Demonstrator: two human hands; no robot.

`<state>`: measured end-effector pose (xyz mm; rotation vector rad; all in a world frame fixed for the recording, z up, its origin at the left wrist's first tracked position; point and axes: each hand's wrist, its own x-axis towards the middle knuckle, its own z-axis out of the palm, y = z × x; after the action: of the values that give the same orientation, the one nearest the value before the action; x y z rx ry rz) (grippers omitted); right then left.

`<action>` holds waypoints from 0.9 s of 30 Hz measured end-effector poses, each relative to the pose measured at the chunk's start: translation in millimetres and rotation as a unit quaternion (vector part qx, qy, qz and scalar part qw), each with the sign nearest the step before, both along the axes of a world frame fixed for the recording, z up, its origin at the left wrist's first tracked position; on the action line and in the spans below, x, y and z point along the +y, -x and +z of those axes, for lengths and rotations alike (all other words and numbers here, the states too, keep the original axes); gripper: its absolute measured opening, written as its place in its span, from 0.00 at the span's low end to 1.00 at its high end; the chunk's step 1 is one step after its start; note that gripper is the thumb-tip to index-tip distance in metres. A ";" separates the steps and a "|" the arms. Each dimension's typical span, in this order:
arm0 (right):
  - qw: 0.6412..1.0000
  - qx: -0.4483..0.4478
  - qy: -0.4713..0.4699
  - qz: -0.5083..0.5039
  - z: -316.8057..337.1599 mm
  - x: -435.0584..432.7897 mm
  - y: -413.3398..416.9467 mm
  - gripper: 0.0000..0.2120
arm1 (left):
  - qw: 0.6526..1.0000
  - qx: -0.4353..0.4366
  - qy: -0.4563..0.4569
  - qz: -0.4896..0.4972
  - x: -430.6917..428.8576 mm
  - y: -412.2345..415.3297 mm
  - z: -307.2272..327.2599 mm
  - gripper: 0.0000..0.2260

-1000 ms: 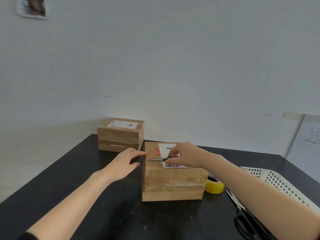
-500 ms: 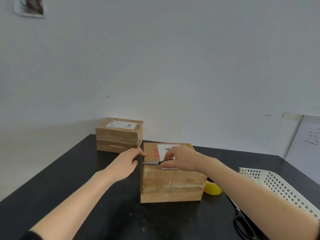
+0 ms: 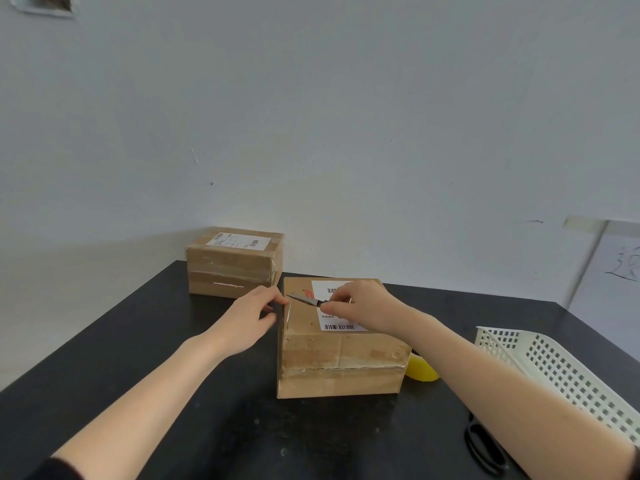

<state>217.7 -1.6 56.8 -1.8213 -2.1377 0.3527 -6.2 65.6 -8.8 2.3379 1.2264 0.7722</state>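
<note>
The near box (image 3: 339, 362) stands sealed at the middle of the dark matt surface (image 3: 166, 348), with its white barcode label (image 3: 337, 325) facing up. Above the box top, the right hand (image 3: 360, 306) pinches a small knife (image 3: 304, 299) by the handle between curled fingers and thumb. The narrow metal blade lies low and points at the box's left top edge. The left hand (image 3: 246, 323) is at the box's left side, its fingers gently bent and holding nothing, with the tips resting against that same edge. Assessment: the tape is being slit. The blade should stay shallow to spare the contents and travel along the seam away from the left fingertips, which sit just beside the point. Bracing lower on the side wall would be safer. The corrugated card looks soft and dented and its brown tape wrinkled, so snagging is likely. A second taped carton (image 3: 232, 268) stands behind and left of the box. To the box's right are a yellow tape roll (image 3: 420, 372), partly hidden, a perforated white plastic basket (image 3: 554, 368) and black-handled scissors (image 3: 481, 448).
</note>
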 end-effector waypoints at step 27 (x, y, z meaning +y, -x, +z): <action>0.990 0.099 -0.029 -0.099 25.2 -46.5 -58.5 0.16 | 0.994 -0.084 -0.063 0.003 -23.1 -42.2 40.6 0.09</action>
<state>276.2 -48.2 81.9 -1.8616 -1.7988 0.4018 36.0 42.5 31.9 2.3127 1.1431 1.0535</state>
